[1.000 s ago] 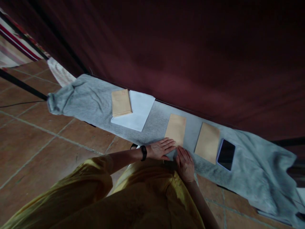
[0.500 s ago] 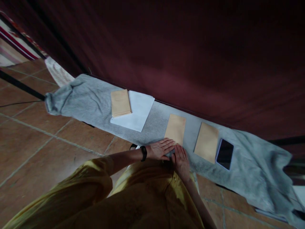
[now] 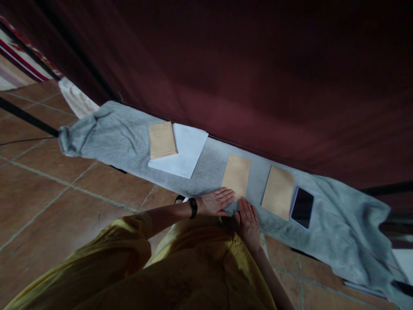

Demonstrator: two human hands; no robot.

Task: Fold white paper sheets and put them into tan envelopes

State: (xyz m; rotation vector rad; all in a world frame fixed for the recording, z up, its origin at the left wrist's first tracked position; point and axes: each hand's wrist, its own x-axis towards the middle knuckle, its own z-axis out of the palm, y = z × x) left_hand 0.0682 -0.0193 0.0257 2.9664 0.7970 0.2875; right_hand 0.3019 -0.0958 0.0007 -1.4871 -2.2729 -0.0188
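A tan paper envelope (image 3: pixel 237 172) lies on the grey cloth in front of me. Flat on its near left edge rests my left hand (image 3: pixel 215 202), fingers stretched out and a black band on the wrist. My right hand (image 3: pixel 249 221) lies with fingers extended at the envelope's near right edge, its fingertips touching or close to the paper. To the right is a second tan envelope (image 3: pixel 278 193). Further left, a small stack of tan envelopes (image 3: pixel 162 140) sits partly over white paper sheets (image 3: pixel 190 148).
A phone (image 3: pixel 302 207) lies right of the second envelope. Grey cloth (image 3: pixel 206 172) covers the narrow surface, bunched at both ends. Behind it hangs a dark red curtain (image 3: pixel 226 107). Tiled floor (image 3: pixel 97 193) shows below, with a dark pole (image 3: pixel 29 117) at left.
My right hand has shifted slightly right, away from my left hand, widening the space between them. My left hand stays at the envelope's near edge. The view has moved slightly.
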